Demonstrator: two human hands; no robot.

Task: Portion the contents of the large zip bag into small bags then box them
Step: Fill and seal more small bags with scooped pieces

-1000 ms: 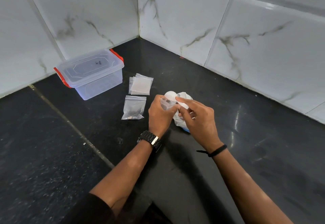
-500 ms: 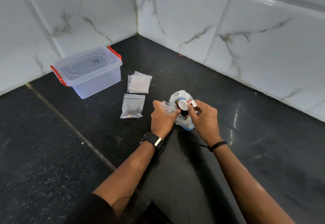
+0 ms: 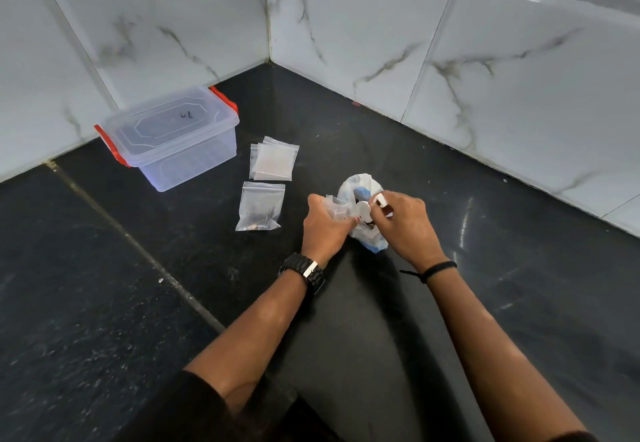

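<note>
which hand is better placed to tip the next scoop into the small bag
Right. The right hand already pinches the white scoop over the large bag, while the left hand has its grip on the small bag beside it.

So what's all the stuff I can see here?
plastic box: one, clear with red clips, lid on, by the left wall
empty small bags: a small pile, clear, right of the box
filled small bag: one, clear with dark bits, lying in front of the pile
large zip bag: one, white and blue, between the hands
scoop: one, white, over the large bag
floor: black
left hand: holds an open small bag
right hand: holds the scoop
</note>
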